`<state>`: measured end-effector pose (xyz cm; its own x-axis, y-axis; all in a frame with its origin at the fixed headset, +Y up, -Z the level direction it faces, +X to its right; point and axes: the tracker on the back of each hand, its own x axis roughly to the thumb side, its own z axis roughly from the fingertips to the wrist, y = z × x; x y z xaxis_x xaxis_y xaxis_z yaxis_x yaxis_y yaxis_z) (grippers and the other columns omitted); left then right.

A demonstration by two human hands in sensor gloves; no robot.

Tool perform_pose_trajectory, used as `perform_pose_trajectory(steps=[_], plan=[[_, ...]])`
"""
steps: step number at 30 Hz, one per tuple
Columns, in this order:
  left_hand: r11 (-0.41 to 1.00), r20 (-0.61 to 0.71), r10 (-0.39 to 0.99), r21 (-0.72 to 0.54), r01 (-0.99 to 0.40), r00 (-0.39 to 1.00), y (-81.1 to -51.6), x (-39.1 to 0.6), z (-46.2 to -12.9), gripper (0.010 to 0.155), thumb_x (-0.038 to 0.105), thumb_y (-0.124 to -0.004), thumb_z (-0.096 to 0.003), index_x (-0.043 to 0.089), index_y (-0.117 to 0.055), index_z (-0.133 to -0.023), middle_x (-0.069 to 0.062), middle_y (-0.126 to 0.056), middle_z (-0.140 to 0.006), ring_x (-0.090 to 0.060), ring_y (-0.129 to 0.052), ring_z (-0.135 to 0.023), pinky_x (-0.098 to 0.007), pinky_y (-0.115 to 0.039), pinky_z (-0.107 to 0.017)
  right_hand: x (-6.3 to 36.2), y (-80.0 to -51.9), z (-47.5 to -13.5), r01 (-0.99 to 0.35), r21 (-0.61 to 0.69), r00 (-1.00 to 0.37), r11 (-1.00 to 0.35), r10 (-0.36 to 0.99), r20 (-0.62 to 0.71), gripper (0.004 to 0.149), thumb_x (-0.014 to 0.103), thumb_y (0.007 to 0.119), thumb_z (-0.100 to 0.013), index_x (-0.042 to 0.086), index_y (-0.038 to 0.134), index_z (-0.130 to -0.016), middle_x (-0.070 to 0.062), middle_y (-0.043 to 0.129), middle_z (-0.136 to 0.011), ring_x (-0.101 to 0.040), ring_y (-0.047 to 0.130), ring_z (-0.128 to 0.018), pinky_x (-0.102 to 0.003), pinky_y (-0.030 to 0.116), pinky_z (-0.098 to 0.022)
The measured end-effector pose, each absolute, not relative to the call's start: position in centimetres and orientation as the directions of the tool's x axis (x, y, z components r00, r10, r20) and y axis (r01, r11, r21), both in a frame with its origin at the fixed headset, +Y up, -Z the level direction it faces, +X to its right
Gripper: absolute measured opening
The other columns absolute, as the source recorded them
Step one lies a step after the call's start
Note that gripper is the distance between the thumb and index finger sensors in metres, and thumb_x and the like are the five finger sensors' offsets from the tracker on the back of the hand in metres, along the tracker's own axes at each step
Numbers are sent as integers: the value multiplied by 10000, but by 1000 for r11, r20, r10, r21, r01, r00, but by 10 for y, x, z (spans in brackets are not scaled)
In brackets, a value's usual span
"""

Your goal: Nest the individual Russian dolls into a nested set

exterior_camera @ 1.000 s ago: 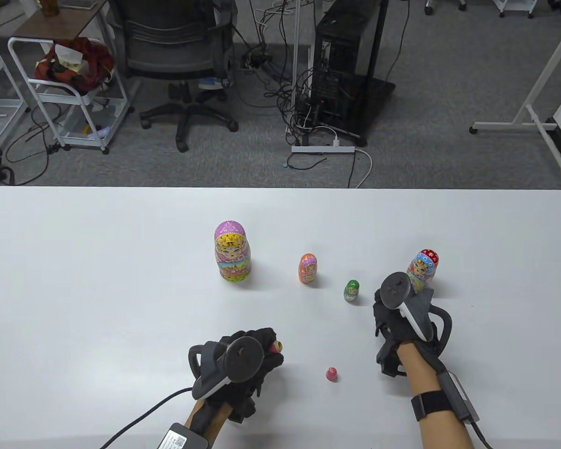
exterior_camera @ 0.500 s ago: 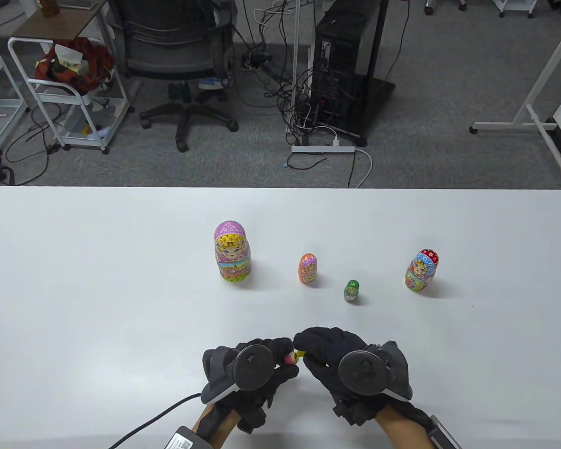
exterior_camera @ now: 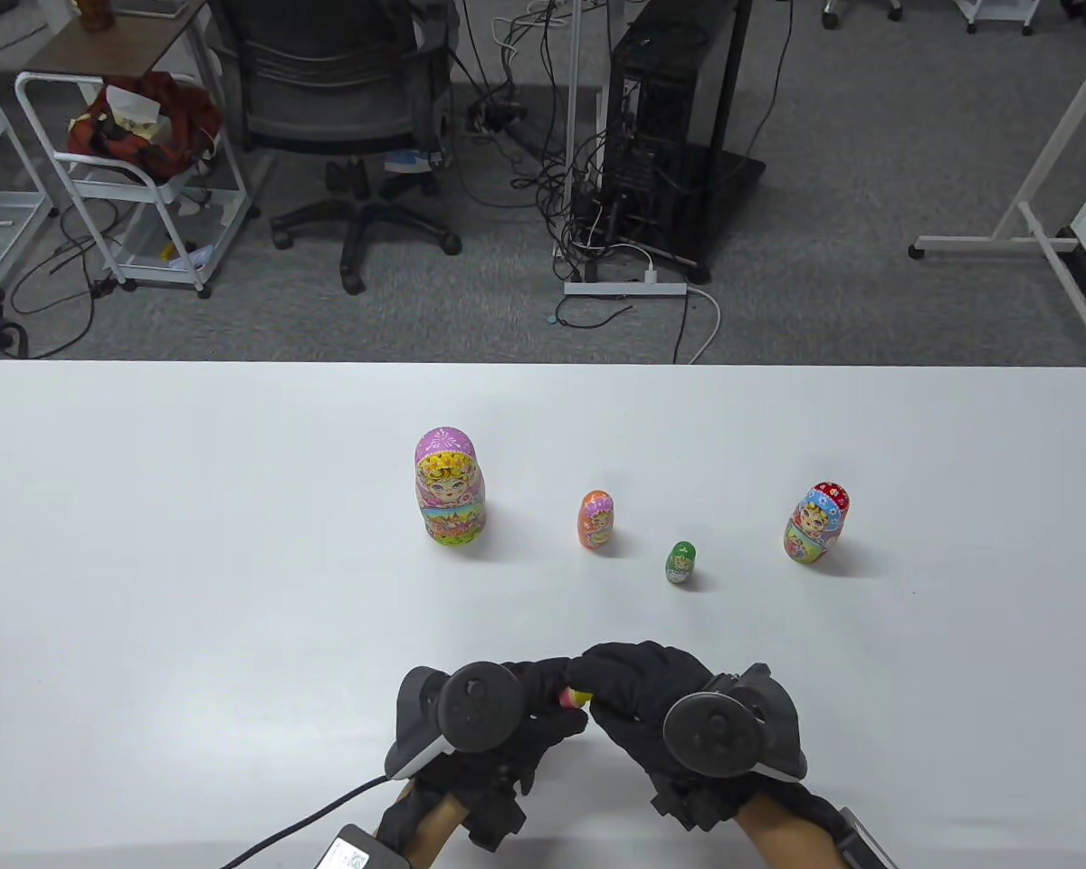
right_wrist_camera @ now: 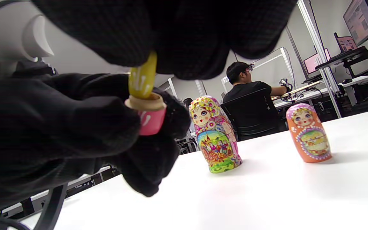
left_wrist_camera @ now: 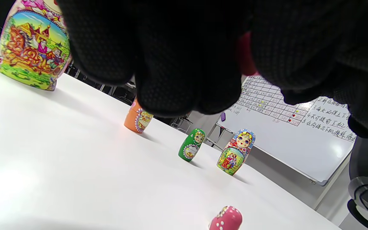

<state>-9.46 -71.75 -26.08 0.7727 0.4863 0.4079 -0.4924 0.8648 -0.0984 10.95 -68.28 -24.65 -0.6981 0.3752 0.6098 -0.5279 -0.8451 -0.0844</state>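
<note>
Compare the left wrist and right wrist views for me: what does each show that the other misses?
Only the left wrist view shows the green doll, the blue-and-red doll and the pink top half lying on the table.

Only the right wrist view shows the job itself: the right hand putting the tiny yellow doll into the pink bottom half, which the left hand holds.

Both show the big purple doll and the orange doll standing on the table.
</note>
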Motion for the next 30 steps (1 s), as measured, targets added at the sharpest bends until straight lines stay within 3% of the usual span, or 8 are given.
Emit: perform_pose_trajectory(steps=[14,17,22,26,30], plan=[[850,397,512,-103,-517,762,-719,-97,-262,614,560,-865,-362,241,-796,-883,73,-1017,-711,-80,-1030,-593,-386,-870,-560,108,-688,-249,-484,-53,-721,-874,364,589,515,360,846,-447,337,638,-918,17,737,-971,-181,877,-749,-425,772,-588],[865,387,482,-69,-497,786,-720,-100,-264,615,558,-867,-360,235,-801,-879,68,-1021,-703,-85,-1033,-585,-390,-872,-552,115,-694,-257,-388,-44,-831,-921,328,449,528,432,782,-472,305,608,-954,-28,735,-977,-215,877,-747,-436,772,-569],[879,365,459,-58,-473,810,-725,-102,-267,611,559,-870,-354,229,-814,-865,67,-1030,-681,-84,-1038,-563,-389,-878,-539,118,-731,-275,-73,162,-937,-984,123,326,525,482,749,-496,324,619,-980,-69,753,-979,-259,879,-752,-461,766,-564],[889,372,438,-48,-454,818,-724,-100,-266,608,552,-870,-354,225,-816,-863,62,-1032,-678,-86,-1040,-559,-391,-879,-536,119,-747,-280,-6,257,-955,-966,81,284,496,467,767,-502,358,643,-969,-73,762,-975,-264,886,-744,-460,772,-553],[892,368,434,-49,-449,822,-725,-99,-266,609,549,-873,-351,221,-819,-861,61,-1035,-673,-90,-1042,-554,-393,-879,-534,119,-751,-281,-25,306,-952,-952,116,284,491,442,807,-493,364,663,-955,-61,783,-958,-256,899,-725,-455,780,-544]])
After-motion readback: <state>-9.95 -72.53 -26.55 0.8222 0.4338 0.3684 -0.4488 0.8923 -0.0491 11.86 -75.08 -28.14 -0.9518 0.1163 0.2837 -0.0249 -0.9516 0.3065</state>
